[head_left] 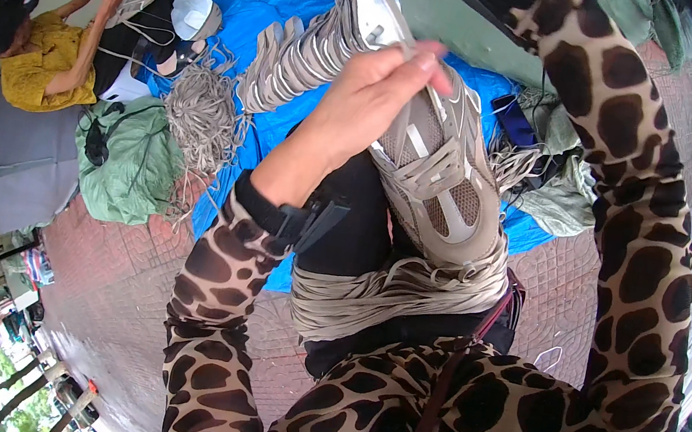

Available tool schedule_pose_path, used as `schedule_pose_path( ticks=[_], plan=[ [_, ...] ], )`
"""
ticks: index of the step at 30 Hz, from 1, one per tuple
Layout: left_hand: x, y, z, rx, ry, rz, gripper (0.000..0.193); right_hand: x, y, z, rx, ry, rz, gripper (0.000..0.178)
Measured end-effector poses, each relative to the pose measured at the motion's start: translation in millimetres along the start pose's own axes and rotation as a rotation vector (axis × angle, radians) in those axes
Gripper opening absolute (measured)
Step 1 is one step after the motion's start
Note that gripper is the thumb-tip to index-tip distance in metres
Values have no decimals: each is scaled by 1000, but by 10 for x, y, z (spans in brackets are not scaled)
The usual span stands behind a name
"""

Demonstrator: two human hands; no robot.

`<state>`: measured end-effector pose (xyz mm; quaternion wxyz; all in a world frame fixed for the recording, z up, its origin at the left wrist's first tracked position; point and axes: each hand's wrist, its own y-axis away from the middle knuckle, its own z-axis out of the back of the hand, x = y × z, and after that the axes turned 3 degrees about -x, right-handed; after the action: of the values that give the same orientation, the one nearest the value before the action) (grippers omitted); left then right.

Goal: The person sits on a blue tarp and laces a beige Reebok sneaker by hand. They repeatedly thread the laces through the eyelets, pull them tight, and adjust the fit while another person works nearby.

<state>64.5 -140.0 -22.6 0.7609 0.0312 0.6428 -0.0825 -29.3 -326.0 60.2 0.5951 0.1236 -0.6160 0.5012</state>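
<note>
A beige-grey mesh shoe point(453, 197) rests across my lap, its toe toward me. My left hand point(378, 85) is closed over the upper part of the shoe, thumb and fingers pinched together near its opening. A pale strip runs from those fingers to the upper edge; whether it is a lace or the shoe's edge I cannot tell. My right arm is raised at the upper right, and its hand lies beyond the picture's edge; only the wrist with a black band point(500, 11) shows. Under the toe, a thick bundle of beige shoelaces point(392, 296) lies over my thighs.
A blue sheet point(290, 6) ahead carries a row of stacked shoe uppers point(301, 57) and a heap of laces point(202, 114). Green sacks point(131, 157) flank it, with a dark phone point(514, 120) at right. Another person point(48, 59) in yellow handles a shoe at far left.
</note>
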Motion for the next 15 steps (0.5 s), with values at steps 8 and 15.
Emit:
schedule_pose_path(
  ticks=[8, 15],
  plan=[
    [34, -60, -87, 20, 417, 202, 42, -244, -155, -16, 14, 369, -123, 37],
    [-138, -168, 212, -254, 357, 29, 44, 807, 628, 31, 260, 518, -705, 28]
  ],
)
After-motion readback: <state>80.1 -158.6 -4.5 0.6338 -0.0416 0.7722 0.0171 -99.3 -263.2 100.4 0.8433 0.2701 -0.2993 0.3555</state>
